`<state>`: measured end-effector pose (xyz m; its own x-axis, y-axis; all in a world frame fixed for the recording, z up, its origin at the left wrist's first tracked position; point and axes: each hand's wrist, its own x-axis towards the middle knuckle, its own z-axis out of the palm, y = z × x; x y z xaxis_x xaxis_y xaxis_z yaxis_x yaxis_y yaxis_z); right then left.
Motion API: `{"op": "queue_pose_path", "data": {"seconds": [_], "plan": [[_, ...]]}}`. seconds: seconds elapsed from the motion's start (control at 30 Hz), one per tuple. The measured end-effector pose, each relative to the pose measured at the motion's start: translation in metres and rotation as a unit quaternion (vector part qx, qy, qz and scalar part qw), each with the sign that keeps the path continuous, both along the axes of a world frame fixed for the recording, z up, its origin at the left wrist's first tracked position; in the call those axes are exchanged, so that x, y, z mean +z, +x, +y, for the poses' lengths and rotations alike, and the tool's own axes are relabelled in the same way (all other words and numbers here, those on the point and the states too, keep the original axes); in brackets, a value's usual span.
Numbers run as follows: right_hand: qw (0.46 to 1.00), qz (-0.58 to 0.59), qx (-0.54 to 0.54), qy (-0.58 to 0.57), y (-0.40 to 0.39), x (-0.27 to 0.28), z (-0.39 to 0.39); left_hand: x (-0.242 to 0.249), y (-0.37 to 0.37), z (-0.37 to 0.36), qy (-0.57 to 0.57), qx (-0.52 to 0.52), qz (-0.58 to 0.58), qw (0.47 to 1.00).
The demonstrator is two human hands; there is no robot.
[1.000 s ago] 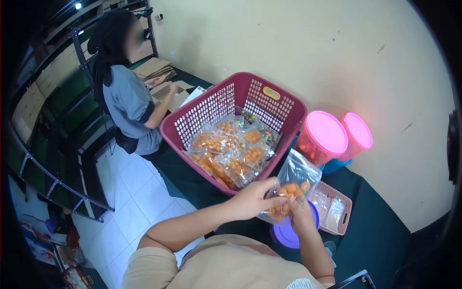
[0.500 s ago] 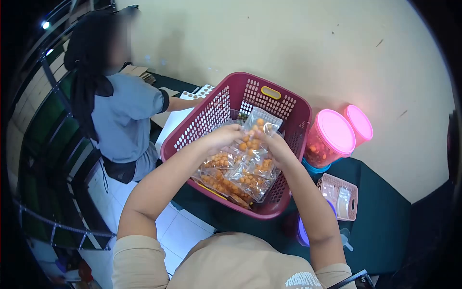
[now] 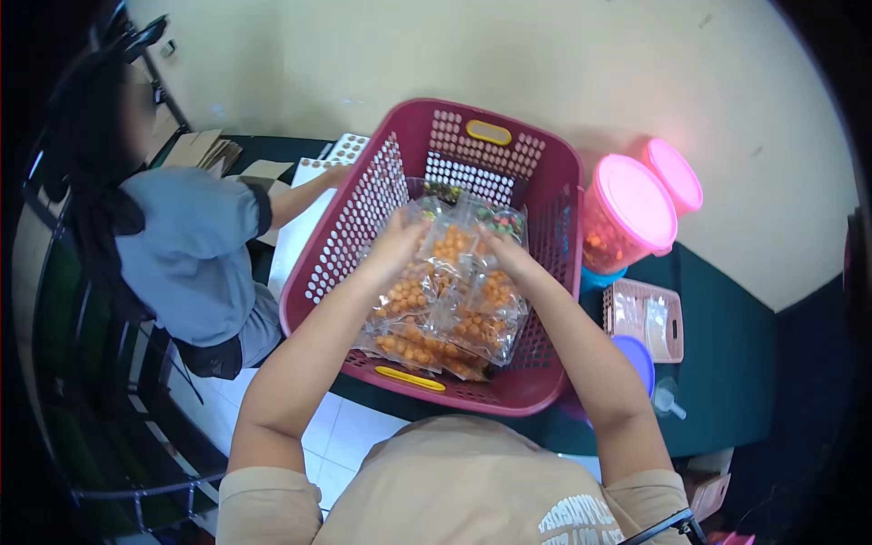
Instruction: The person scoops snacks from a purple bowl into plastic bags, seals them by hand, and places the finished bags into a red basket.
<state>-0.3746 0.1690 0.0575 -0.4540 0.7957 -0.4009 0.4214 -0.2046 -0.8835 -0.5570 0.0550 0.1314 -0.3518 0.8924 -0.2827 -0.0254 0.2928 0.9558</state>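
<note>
Left of the red basket (image 3: 536, 396) — a person (image 3: 186, 250) in grey with a dark head covering, hand (image 3: 339, 175) near white sheets (image 3: 351, 145) with brown spots, just beside its left wall. Inside the basket: a heap of clear snack bags (image 3: 400, 347) with orange pieces, plus multicoloured bags (image 3: 504, 221) toward its far side. Over the heap, left hand (image 3: 400, 240), fingers bent, at the left edge of a clear bag (image 3: 450, 243) of orange pieces, near the basket's middle; at that bag's right edge, right hand (image 3: 507, 251). Each grip narrow — whether closed on plastic, impossible to tell. Right of the basket, on the green surface (image 3: 727, 354): pink-lidded tubs (image 3: 631, 204), purple lid (image 3: 639, 361), pink tray (image 3: 672, 351) with clear packets (image 3: 655, 318), clear scoop (image 3: 668, 398).
</note>
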Motion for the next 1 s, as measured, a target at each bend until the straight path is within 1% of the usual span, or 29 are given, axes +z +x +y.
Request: {"op": "queue_pose_path", "data": {"seconds": [0.03,0.07,0.1,0.13,0.2,0.23,0.3,0.33,0.37,0.4,0.43,0.47,0.5,0.57,0.6,0.63,0.7,0.77,0.83,0.87,0.9,0.93,0.97,1.0], "plan": [[1.000,0.000,-0.014,-0.009,0.004,-0.014,0.007,-0.011,-0.003,0.005,-0.009,-0.014,0.000,1.000],[0.996,-0.023,-0.022,0.082,0.004,-0.017,0.008,-0.028,-0.014,0.012,0.051,-0.015,0.122,0.991],[0.984,-0.049,-0.028,0.172,0.003,-0.017,0.006,-0.034,-0.020,0.014,0.114,-0.016,0.238,0.964],[0.984,-0.052,-0.041,0.164,0.004,-0.016,0.005,-0.042,-0.024,0.015,0.111,-0.031,0.236,0.965],[0.983,-0.067,-0.017,0.171,0.004,-0.004,0.002,-0.042,-0.027,0.015,0.108,-0.045,0.263,0.958],[0.983,-0.070,-0.025,0.167,0.003,-0.003,0.004,-0.042,-0.027,0.015,0.107,-0.055,0.260,0.958],[0.979,-0.027,-0.013,0.200,0.003,-0.004,0.008,-0.038,-0.025,0.012,0.119,-0.069,0.230,0.963],[0.980,-0.030,-0.021,0.197,0.003,-0.003,0.009,-0.035,-0.023,0.010,0.135,-0.064,0.259,0.954],[0.979,0.057,-0.044,0.192,0.003,0.004,0.008,-0.029,-0.019,0.008,0.128,-0.062,0.245,0.959],[0.969,0.143,-0.069,0.190,0.007,0.015,0.006,-0.027,-0.018,0.006,0.141,-0.074,0.197,0.967],[0.966,0.142,-0.087,0.196,0.016,0.036,-0.006,-0.026,-0.019,0.006,0.156,-0.092,0.150,0.972],[0.941,0.283,-0.141,0.122,0.027,0.063,-0.030,-0.027,-0.019,0.007,0.186,-0.087,0.176,0.963],[0.888,0.417,-0.185,0.049,0.041,0.077,-0.053,-0.030,-0.018,0.008,0.215,-0.079,0.198,0.953],[0.868,0.433,-0.167,0.175,0.079,0.073,-0.093,-0.028,-0.017,0.005,0.259,-0.104,0.246,0.928],[0.874,0.420,-0.152,0.193,0.101,0.064,-0.114,-0.019,-0.011,0.001,0.281,-0.116,0.244,0.921],[0.879,0.406,-0.135,0.210,0.126,0.052,-0.133,-0.009,-0.004,-0.005,0.317,-0.129,0.285,0.895],[0.909,0.312,-0.146,0.236,0.180,0.032,-0.166,0.015,0.014,-0.019,0.351,-0.127,0.356,0.857],[0.922,0.136,-0.201,0.300,0.237,0.009,-0.188,0.043,0.042,-0.046,0.362,-0.164,0.410,0.821],[0.913,0.002,-0.244,0.326,0.291,-0.009,-0.203,0.057,0.073,-0.081,0.344,-0.175,0.446,0.807],[0.912,0.000,-0.246,0.328,0.314,-0.013,-0.210,0.055,0.093,-0.094,0.384,-0.202,0.359,0.826],[0.901,-0.082,-0.218,0.366,0.335,-0.017,-0.215,0.053,0.114,-0.105,0.419,-0.225,0.270,0.837],[0.882,-0.162,-0.187,0.402,0.349,-0.018,-0.218,0.049,0.138,-0.111,0.435,-0.252,0.224,0.835],[0.880,-0.161,-0.183,0.407,0.358,-0.018,-0.219,0.042,0.162,-0.114,0.449,-0.277,0.179,0.830],[0.891,-0.187,-0.129,0.393,0.365,-0.016,-0.220,0.032,0.182,-0.118,0.408,-0.310,0.153,0.845]]}}
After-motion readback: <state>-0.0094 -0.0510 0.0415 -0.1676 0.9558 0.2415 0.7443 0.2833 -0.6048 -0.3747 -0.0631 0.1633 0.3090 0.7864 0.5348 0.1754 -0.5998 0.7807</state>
